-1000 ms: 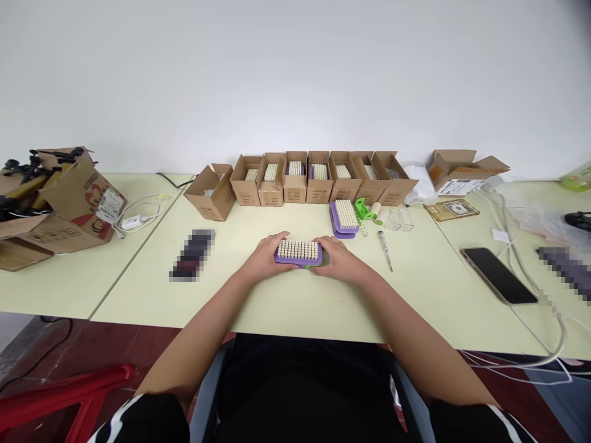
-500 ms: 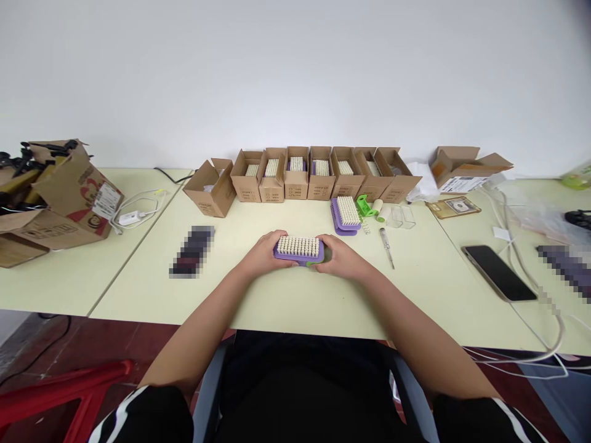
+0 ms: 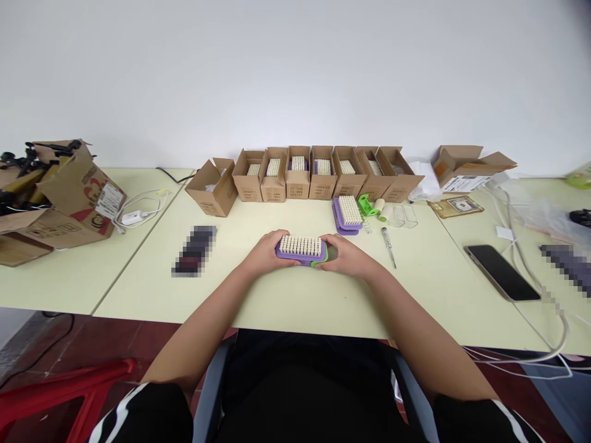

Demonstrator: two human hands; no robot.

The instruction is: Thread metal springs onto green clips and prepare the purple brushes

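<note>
A purple brush with cream bristles and a green part at its right end (image 3: 301, 250) is held just above the pale yellow table (image 3: 295, 295), bristles up. My left hand (image 3: 263, 253) grips its left end and my right hand (image 3: 344, 255) grips its right end, fingers curled round it. Behind it lies a second purple brush (image 3: 348, 213), bristles up, beside a green plastic part (image 3: 365, 205), a spring and a small screwdriver (image 3: 388, 245).
A row of several open cardboard boxes (image 3: 323, 174) holding brushes stands along the wall. Another open box (image 3: 466, 170) is at the right, a larger box (image 3: 60, 197) at the left. A black phone (image 3: 502, 272), cables and a white charger (image 3: 132, 217) lie about.
The brush has risen slightly off the table and more of its green part shows at the right end. Both hands stay on its ends.
</note>
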